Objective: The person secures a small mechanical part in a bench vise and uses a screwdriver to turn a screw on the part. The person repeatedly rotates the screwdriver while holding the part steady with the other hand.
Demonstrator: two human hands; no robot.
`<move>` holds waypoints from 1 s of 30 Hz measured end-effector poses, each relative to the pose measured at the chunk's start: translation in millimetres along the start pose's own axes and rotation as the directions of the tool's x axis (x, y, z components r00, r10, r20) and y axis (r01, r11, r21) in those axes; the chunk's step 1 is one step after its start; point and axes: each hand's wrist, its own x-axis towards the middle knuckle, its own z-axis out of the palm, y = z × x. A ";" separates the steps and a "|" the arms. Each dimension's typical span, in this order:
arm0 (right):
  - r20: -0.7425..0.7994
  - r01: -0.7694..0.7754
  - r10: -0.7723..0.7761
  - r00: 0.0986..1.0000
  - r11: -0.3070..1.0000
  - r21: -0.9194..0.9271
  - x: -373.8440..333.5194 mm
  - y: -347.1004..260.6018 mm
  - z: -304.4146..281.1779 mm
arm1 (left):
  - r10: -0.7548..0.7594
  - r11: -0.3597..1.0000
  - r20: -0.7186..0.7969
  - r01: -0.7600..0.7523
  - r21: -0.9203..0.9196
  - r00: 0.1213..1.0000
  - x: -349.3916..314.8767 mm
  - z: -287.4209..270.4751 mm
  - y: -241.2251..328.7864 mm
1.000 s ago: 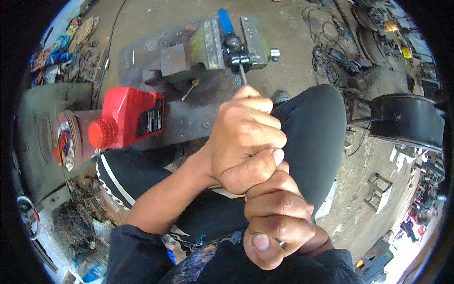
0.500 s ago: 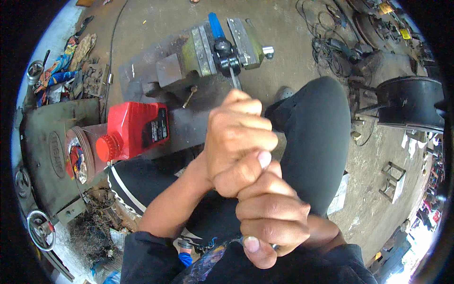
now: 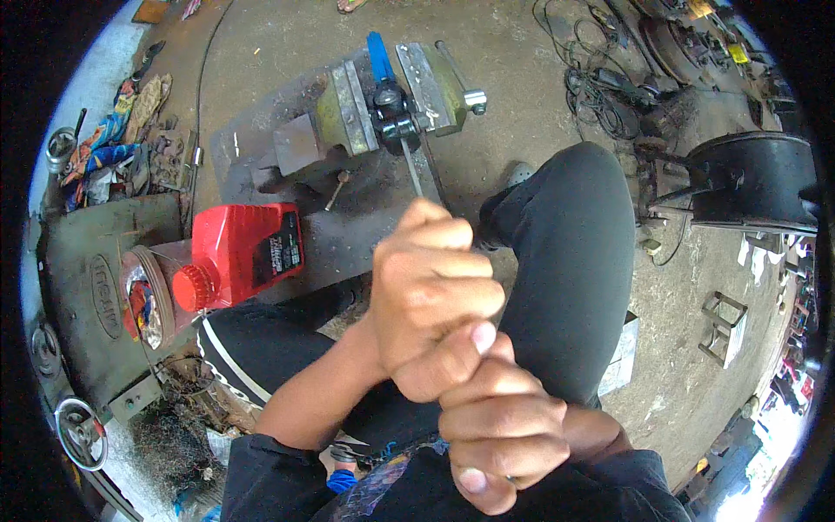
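Note:
My left hand [image 3: 435, 300] is closed in a fist around the lower end of a thin metal rod [image 3: 412, 170]. Right behind it, pressed against it, my right hand [image 3: 503, 426] is wrapped in line with the rod; its grip hides what lies inside. The rod runs forward to a black rounded metal part [image 3: 399, 130] between the jaws of a worn green bench vise [image 3: 350, 109]. A blue bar-like piece [image 3: 379, 57] sticks out from the far side of that part. Where the rod meets the black part is too small to make out.
A red plastic bottle [image 3: 239, 252] stands at left beside a clear tub [image 3: 148, 296] with mixed contents. My knee [image 3: 570, 261] is close on the right. Beyond lie a black wheel rim [image 3: 752, 187], tangled cables [image 3: 600, 96] and a small metal stool [image 3: 724, 331].
Both hands have come down slightly toward me, still gripping. In the picture, the vise and black part sit a little further left, and more of the rod shows.

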 end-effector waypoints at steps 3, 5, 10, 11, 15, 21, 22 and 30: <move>-0.149 -0.050 0.052 0.987 0.999 0.017 0.1 0.7 3.1 | -0.105 0.994 -0.020 0.105 -0.008 0.994 2.1 -0.2 1.7; -0.124 0.005 -0.001 0.992 1.000 0.027 -1.2 1.6 1.0 | -0.016 0.998 0.010 0.016 0.056 1.000 2.8 0.5 2.0; -0.125 0.040 -0.038 0.991 0.999 0.012 -9.2 7.3 7.1 | -0.017 1.000 -0.019 0.017 -0.001 1.000 2.2 1.2 -1.6; -0.133 -0.053 0.052 0.990 0.999 -0.003 -10.7 6.7 7.9 | -0.088 0.996 -0.059 0.087 -0.018 0.994 1.7 1.7 -0.4; -0.190 0.105 -0.103 0.976 0.994 0.002 -13.5 1.2 9.6 | 0.105 0.993 -0.011 -0.104 0.047 0.994 -0.4 4.3 2.9; -0.138 -0.119 0.111 0.984 0.991 -0.053 -17.9 6.1 4.1 | -0.037 0.998 -0.083 0.033 -0.053 0.996 -0.7 3.1 -8.0; -0.220 -0.053 0.049 0.974 0.998 -0.014 -20.4 6.9 7.7 | 0.028 0.999 -0.069 -0.029 -0.021 0.997 -4.5 5.3 -7.6; -0.183 -0.223 0.192 0.964 0.960 -0.168 -26.2 -2.6 13.8 | -0.038 0.997 -0.149 0.027 -0.072 0.988 -4.1 8.6 -6.7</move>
